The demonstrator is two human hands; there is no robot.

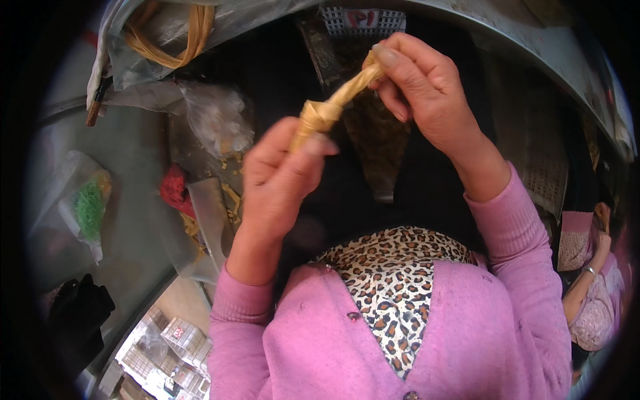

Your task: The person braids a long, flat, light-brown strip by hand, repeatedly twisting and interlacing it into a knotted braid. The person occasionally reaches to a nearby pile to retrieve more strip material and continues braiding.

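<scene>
A tan, folded strip of material (320, 114), twisted and knotted in its middle, is stretched between my two hands. My left hand (280, 175) grips its lower end, just below the knot, with the thumb laid along it. Higher up and to the right, my right hand (420, 82) pinches the other end between thumb and fingers. The strip slants up toward the right, held in the air in front of my chest. Whether it is leaf, bean skin or another material I cannot tell.
A bundle of tan strips (187, 47) lies on plastic sheeting at upper left. Nearby are a clear plastic bag (220, 117), a red cloth-like item (176, 190) and a bag with green strands (90, 207). A white plastic basket (365, 22) stands ahead. Another person's arm (587, 285) shows at right.
</scene>
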